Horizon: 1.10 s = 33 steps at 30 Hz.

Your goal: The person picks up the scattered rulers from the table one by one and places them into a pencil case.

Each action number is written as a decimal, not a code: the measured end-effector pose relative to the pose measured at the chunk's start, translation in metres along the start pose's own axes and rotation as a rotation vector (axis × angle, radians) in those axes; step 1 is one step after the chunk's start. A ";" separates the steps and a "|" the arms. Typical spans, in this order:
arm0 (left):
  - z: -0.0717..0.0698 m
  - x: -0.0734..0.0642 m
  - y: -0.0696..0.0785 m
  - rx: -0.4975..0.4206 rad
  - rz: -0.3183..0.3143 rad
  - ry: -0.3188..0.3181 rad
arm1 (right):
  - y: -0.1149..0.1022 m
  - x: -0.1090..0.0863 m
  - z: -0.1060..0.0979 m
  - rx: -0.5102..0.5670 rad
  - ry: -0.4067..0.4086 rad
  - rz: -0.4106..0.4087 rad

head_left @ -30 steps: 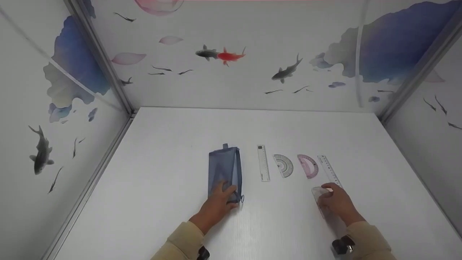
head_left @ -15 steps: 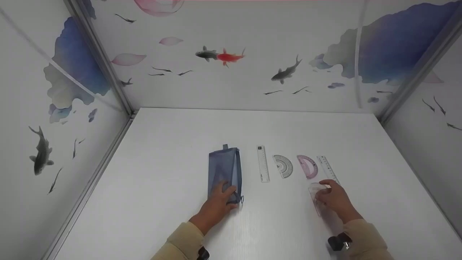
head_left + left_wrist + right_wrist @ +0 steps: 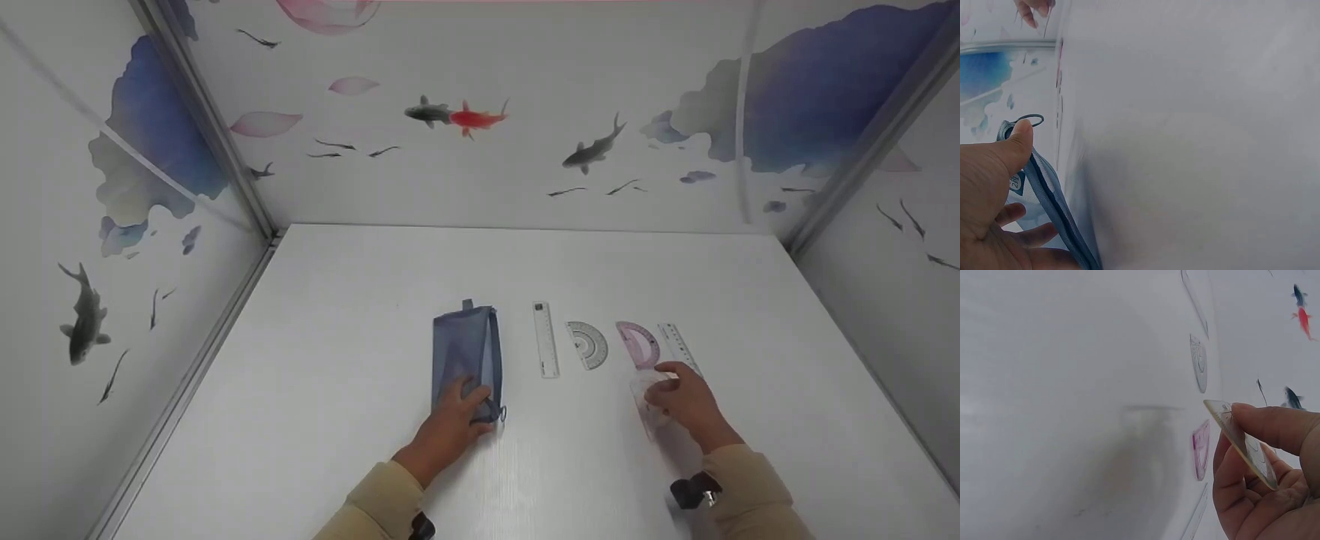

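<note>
In the head view my left hand [image 3: 450,424] holds the lower end of a blue mesh zip pouch [image 3: 457,341] against the table. The left wrist view shows my thumb on the zip end of the pouch [image 3: 1050,183], with other fingers along its side. My right hand [image 3: 686,405] pinches a clear flat plastic drawing piece [image 3: 1241,439] between thumb and fingers, above the table. It has a straight yellowish edge and printed marks; my hand hides part of its outline, so I cannot tell if it is a protractor or a set square.
Between the hands lie a clear ruler [image 3: 546,341] and a clear protractor [image 3: 589,346]. Farther right are a pink protractor [image 3: 641,345] and a second ruler [image 3: 679,346], its near end behind my right hand. Printed panels stand around the white table [image 3: 360,277].
My right hand has moved left and slightly away from me, carrying the clear plastic piece up beside the pink protractor. My left hand and the pouch have stayed where they were.
</note>
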<state>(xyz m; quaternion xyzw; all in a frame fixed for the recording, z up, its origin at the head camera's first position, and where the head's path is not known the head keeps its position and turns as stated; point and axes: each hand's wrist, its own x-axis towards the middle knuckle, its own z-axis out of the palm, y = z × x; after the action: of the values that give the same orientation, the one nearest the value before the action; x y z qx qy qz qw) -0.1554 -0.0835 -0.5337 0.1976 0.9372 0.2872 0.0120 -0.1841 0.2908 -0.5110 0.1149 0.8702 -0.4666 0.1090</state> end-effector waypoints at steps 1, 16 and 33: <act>0.000 0.000 0.000 -0.001 0.001 -0.001 | -0.001 0.001 0.001 0.003 0.004 -0.002; 0.000 0.000 0.002 -0.019 -0.022 -0.020 | -0.022 0.008 0.016 0.098 0.016 0.033; 0.002 0.001 0.001 -0.002 -0.021 -0.015 | -0.045 0.014 0.027 0.151 0.027 0.013</act>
<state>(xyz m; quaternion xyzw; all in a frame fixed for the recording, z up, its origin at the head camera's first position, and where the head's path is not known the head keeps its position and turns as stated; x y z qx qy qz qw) -0.1559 -0.0812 -0.5341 0.1900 0.9388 0.2865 0.0222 -0.2086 0.2457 -0.4946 0.1348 0.8330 -0.5287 0.0914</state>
